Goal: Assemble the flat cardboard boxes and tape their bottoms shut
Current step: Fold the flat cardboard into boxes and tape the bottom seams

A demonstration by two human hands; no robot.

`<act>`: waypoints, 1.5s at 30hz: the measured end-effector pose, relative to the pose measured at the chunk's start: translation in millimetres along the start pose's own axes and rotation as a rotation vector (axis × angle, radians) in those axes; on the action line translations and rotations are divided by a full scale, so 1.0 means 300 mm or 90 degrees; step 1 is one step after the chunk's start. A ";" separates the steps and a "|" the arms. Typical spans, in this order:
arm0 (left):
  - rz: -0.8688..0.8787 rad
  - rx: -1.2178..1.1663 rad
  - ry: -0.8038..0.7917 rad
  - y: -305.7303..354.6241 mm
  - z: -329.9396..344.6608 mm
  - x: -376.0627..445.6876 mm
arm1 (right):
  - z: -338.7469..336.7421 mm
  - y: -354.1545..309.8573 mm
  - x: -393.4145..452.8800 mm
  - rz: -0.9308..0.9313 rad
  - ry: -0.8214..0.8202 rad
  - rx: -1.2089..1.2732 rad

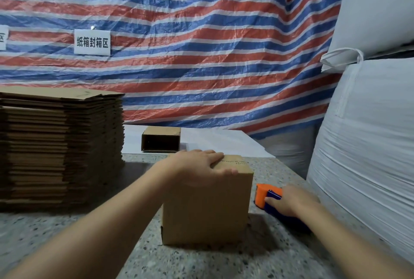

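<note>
Centrally, near the front of the speckled worktop (pixel 67 240), stood an assembled box (pixel 208 207), upright, its closed flaps on top with a seam running across the far part of that face. The left hand (pixel 201 167) lay flat on the box top, fingers straight and close together, pointing right, thumb reaching toward the near right edge; it pressed down and clasped nothing. Just right of the box, apart from it, lay a tape dispenser (pixel 272 200) with an orange front and dark blue body, resting on the worktop. The right hand (pixel 291 202) was on the dispenser, fingers curled over its blue body in a grip; how firmly it held could not be told, as the hand hid most of the handle.

Farther back, on a white sheet (pixel 219 142) covering the far part of the worktop, sat a second box (pixel 161 142), its open side facing the viewer and its dark inside showing. At the left, a tall stack of flat cartons (pixel 60 144) rose from the worktop, well apart from the near box. Behind everything hung a tarp (pixel 201 43) striped red, white and blue, with a white sign (pixel 92 42) bearing black characters fixed to it at the left. At the right, big white sacks (pixel 369 133) were piled one on another, touching the worktop's right edge.
</note>
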State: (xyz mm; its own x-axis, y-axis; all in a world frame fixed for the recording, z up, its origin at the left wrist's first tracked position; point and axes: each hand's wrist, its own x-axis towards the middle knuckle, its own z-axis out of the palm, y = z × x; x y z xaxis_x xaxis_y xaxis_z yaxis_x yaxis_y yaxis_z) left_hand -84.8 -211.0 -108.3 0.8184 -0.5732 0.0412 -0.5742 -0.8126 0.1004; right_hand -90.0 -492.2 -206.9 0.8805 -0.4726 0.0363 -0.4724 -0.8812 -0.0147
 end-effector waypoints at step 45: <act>-0.179 -1.046 0.311 -0.111 -0.044 -0.022 | -0.702 -0.426 -0.048 -0.346 -0.237 0.390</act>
State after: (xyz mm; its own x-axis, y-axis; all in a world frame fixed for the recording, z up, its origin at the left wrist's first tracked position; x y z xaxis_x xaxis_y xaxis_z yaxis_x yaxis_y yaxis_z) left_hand -70.8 -178.7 -98.8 0.9900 -0.1106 0.0870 -0.0570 0.2505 0.9664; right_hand -50.4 -371.9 4.8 0.9823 0.1336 -0.1314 0.0227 -0.7810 -0.6241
